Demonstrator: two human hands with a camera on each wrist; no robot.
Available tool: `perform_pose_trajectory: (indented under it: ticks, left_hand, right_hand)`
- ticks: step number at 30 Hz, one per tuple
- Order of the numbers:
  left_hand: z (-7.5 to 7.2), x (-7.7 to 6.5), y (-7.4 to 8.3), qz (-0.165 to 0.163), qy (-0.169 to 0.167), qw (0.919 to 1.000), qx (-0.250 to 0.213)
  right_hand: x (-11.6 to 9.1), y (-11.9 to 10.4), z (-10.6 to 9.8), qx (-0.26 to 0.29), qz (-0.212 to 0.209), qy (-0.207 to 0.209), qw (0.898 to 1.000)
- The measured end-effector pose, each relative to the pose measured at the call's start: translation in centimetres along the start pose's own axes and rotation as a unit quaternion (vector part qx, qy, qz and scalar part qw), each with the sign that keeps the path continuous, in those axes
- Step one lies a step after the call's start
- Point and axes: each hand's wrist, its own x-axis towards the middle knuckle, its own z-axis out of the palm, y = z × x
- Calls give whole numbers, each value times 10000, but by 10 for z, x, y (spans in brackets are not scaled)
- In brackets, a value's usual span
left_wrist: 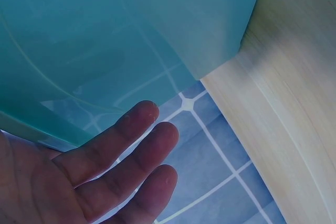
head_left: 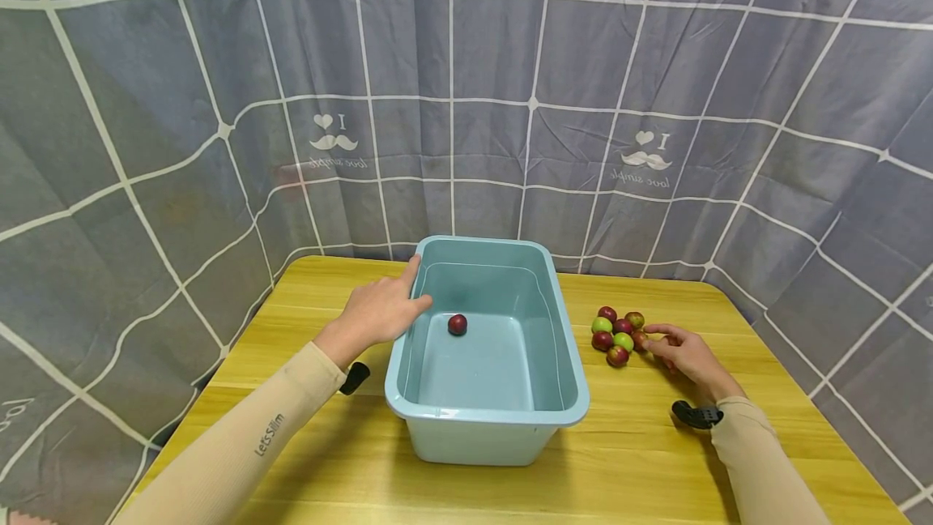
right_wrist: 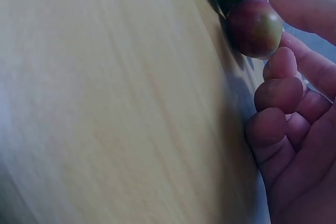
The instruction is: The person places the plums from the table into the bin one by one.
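A light blue plastic tub (head_left: 490, 413) stands on the table, with one dark red plum (head_left: 457, 324) on its floor. My left hand (head_left: 384, 308) rests on the tub's left rim, index finger along the edge and thumb over it. In the left wrist view, three fingers (left_wrist: 139, 156) extend loosely beside the bluish tub wall (left_wrist: 105, 35). To the tub's right, my right hand (head_left: 685, 356) reaches a red-green plum (head_left: 640, 339) at the edge of a cluster. Its fingertips are right at that plum (right_wrist: 254, 27) in the right wrist view, the lower fingers bent.
Several red plums (head_left: 602, 340) and green plums (head_left: 623, 341) lie together on the yellow wood table (head_left: 641, 444). A grey curtain (head_left: 488, 144) with white lines surrounds the back and sides. Black straps (head_left: 697, 415) are on the wrists.
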Motion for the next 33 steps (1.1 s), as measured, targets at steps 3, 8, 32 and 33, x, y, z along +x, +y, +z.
perform_pose_trajectory:
  ticks: [3,8,32,33]
  left_hand:
    - [0,0,0,6,-17,10000,-15]
    - [-2,0,0,-9,-48,10000,-18]
    - [-1,1,-2,-47,-73,10000,6]
    - [-1,1,-2,-44,-69,10000,1]
  right_hand:
    - [-1,-1,0,-25,-25,-31,10000]
    - [-1,-3,1,-81,15,-20,10000]
    - [4,0,6,-376,165,97,9991]
    - [4,0,6,-380,148,87,9991]
